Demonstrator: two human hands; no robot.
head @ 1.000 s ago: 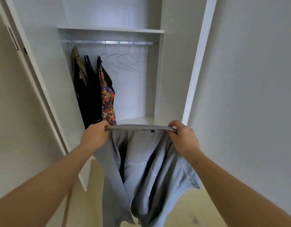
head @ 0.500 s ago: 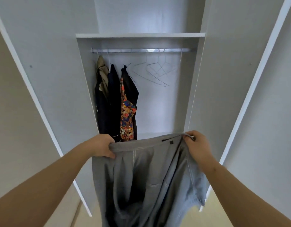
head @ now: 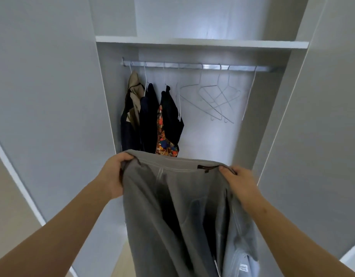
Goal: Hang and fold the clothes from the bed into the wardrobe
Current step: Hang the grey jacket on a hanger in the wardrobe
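The left hand (head: pixel 114 174) curls its fingers tightly round the left end of the waistband of a pair of soft grey fabric trousers (head: pixel 172 206), bunching the cloth. The trousers hang between both hands before the open white wardrobe (head: pixel 52 96), below dark hung garments (head: pixel 150 116) and bare wire hangers (head: pixel 216 98) on its metal rail (head: pixel 192 65). The right hand (head: pixel 240 182) pinches the waistband's right end.

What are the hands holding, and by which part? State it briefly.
The grey trousers, by the waistband: left hand grips one end, right hand the other.
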